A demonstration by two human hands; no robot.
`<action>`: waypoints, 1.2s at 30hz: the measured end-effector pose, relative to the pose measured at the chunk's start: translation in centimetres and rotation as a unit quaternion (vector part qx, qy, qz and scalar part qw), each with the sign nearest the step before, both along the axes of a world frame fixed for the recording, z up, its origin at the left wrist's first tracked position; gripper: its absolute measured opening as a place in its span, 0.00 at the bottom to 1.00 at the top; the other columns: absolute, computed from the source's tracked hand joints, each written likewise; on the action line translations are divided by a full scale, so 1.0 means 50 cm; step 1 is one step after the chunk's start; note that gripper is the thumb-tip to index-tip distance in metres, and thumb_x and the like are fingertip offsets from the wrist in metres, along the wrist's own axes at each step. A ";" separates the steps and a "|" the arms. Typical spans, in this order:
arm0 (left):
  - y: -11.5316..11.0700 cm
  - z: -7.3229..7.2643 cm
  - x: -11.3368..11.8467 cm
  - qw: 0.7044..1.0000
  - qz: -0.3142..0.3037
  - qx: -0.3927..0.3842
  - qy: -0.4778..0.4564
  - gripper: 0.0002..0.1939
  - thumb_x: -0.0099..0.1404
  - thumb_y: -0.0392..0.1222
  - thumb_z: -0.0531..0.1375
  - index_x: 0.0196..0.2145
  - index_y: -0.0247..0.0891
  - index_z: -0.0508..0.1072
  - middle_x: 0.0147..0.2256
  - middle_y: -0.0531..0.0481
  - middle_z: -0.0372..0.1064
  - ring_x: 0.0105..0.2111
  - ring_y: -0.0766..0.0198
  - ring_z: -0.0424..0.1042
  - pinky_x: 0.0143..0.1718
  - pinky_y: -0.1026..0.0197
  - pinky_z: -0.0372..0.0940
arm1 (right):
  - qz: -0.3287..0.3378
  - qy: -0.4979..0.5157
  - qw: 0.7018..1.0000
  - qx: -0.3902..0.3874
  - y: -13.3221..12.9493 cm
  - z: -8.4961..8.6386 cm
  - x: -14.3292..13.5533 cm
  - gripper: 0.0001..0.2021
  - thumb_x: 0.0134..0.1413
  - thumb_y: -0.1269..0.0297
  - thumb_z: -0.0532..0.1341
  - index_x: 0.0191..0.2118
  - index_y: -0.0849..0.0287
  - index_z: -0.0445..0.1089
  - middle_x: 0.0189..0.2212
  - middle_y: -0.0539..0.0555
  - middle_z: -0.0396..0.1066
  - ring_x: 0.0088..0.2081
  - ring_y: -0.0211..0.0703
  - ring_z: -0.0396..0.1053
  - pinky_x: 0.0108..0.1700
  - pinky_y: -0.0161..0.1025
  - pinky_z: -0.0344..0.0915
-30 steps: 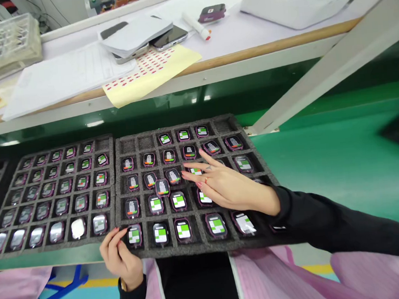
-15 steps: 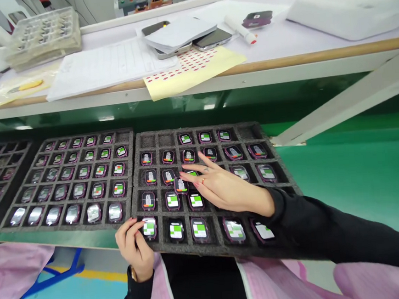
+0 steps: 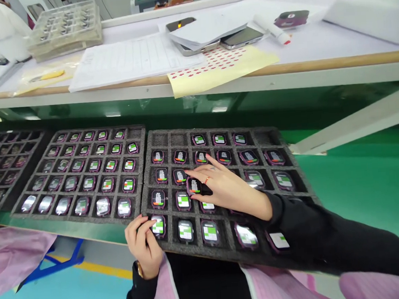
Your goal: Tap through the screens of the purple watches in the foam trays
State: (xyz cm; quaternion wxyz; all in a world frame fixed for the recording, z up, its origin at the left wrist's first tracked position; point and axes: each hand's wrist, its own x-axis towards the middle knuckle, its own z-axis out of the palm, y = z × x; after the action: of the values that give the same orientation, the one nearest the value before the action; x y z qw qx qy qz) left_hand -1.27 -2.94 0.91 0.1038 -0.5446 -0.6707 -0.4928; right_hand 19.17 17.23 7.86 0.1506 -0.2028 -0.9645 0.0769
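Observation:
My right hand point(image 3: 226, 186) is over the middle of a dark grey foam tray point(image 3: 211, 258). Its thumb and fingers grip a smartwatch point(image 3: 193, 185) with a purple case, lifted slightly above the pockets; its screen shows white text with an orange and green strip. My left hand point(image 3: 144, 243) is curled at the tray's front left corner, a fingertip touching a watch point(image 3: 158, 226) with a green and white screen in the corner pocket. Around both hands, more lit watches lie in pockets. My right hand and forearm hide some pockets.
A second foam tray point(image 3: 137, 173) of watches adjoins on the left, with a third point(image 3: 8, 201) beyond. The shelf edge point(image 3: 139, 90) overhangs behind, holding papers point(image 3: 126, 60), phones point(image 3: 242, 38), a marker point(image 3: 273, 29) and a clear parts box point(image 3: 66, 31). A white leg point(image 3: 359, 123) slants at right.
The view has shifted, so everything sits further right. My right hand has tilted the held watch a little, and its thumb shows more clearly beneath it. My left hand stays at the tray corner.

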 end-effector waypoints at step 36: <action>-0.001 -0.003 0.001 1.000 0.009 -0.003 0.005 0.13 0.68 0.27 0.53 0.40 0.38 0.76 0.41 0.45 0.71 0.47 0.56 0.72 0.49 0.52 0.66 | 0.096 -0.044 0.994 -0.005 -0.005 0.043 -0.090 0.32 0.61 0.72 0.53 0.68 0.83 0.50 0.52 0.71 0.72 0.60 0.59 0.64 0.71 0.66 0.38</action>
State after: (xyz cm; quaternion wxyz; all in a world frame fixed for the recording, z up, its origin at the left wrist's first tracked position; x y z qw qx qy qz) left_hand -1.22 -2.98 0.76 0.1105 -0.5410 -0.6766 -0.4872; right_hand 14.69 16.98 10.03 0.0985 -0.1135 -0.9848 0.0868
